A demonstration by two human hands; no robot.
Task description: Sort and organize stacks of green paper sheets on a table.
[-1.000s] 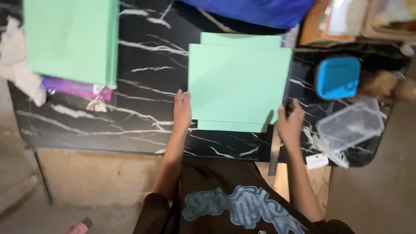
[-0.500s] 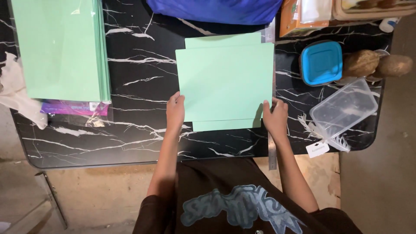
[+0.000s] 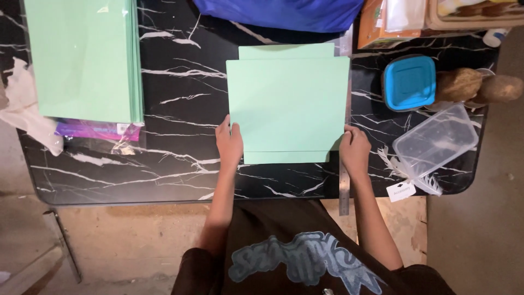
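Head view: black marble table [image 3: 180,93]; hands [image 3: 229,143] flatten green paper [image 3: 287,104].

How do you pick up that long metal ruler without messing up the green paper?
Probably by the near end of the metal ruler, which sticks out past the table edge with nothing under it. Come from below the edge, beside the right hand, and pinch the flat strip top and bottom. Farther up it lies flat against the green paper, leaving little room for fingers.
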